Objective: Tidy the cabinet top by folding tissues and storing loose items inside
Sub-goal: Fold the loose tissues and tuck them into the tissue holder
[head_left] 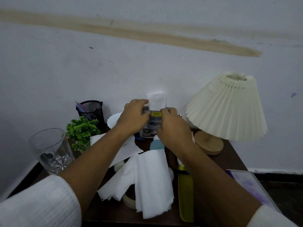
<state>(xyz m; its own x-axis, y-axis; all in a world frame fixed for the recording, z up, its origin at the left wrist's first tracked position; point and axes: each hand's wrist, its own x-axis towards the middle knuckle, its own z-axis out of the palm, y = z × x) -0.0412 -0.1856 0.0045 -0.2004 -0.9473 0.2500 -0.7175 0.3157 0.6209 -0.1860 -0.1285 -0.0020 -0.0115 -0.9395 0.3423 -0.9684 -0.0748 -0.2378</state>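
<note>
The tissue pack (151,122) stands left of the lamp (226,108); I see my left hand (133,117) and right hand (172,126) clasping its sides, a white tissue (156,100) sticking up.

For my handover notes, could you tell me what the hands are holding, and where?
Both hands hold the tissue pack by its upper sides: left hand on its left edge, right hand on its right; a tissue sticks out above.
</note>
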